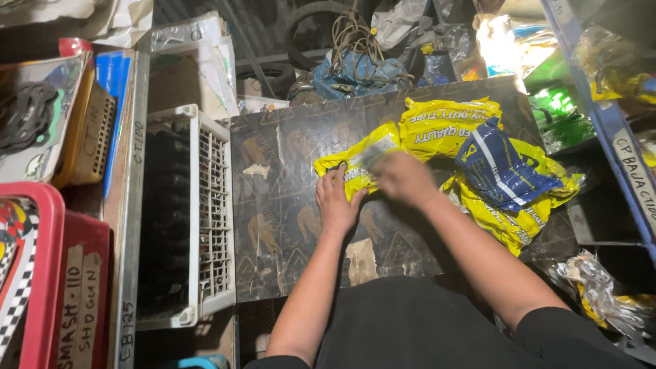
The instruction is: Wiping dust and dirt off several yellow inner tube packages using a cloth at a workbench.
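Observation:
My left hand (337, 199) lies flat with fingers spread on the lower edge of a yellow plastic packet (355, 160), pressing it to the dark board (280, 205). My right hand (403, 178) is blurred over the same packet and closes on its shiny end; the grip is hard to make out. Two more yellow packets (447, 126) lie just behind and to the right, one with a blue panel (499, 167).
A white slatted crate (205, 205) stands left of the board. Red bins (48, 273) and boxes fill the far left. A blue shelf upright (615, 137) runs down the right, with bagged goods behind it. Tyres and a cord bundle (355, 37) sit at the back.

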